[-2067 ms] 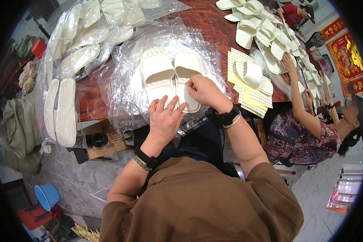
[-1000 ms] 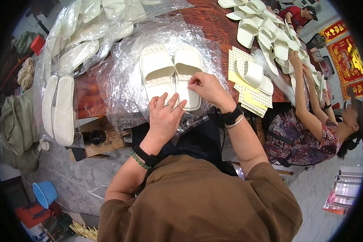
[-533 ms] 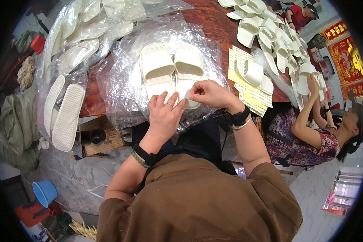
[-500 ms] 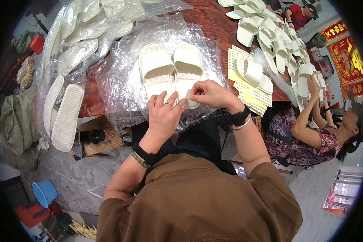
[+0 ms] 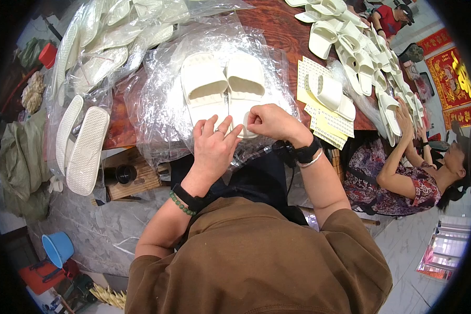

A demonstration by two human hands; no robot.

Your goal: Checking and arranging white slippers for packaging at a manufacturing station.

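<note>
A pair of white slide slippers, the left slipper [image 5: 201, 70] and the right slipper [image 5: 244, 70], lies side by side on clear plastic bags [image 5: 159, 99] in front of me, straps away from me. My left hand [image 5: 213, 142] rests over the heel ends with its fingers spread, its tips touching both slippers. Over the right slipper's heel, my right hand [image 5: 275, 124] is curled with thumb and index finger pinched together; whatever is between them is too small or hidden to name. The near heel edges are partly covered by my hands.
Bagged white slippers [image 5: 102, 65] pile up at the far left. Yellow sticker sheets [image 5: 324, 123], with a slipper pair [image 5: 329, 94] on top, lie to the right. Loose white slippers [image 5: 350, 44] cover the far right, where a co-worker [image 5: 397, 172] handles some. A blue bucket [image 5: 58, 248] stands on the floor.
My hands stay at the heel ends of the slippers, the right one nearly still. At the right, the co-worker's hands and the slippers near them have shifted.
</note>
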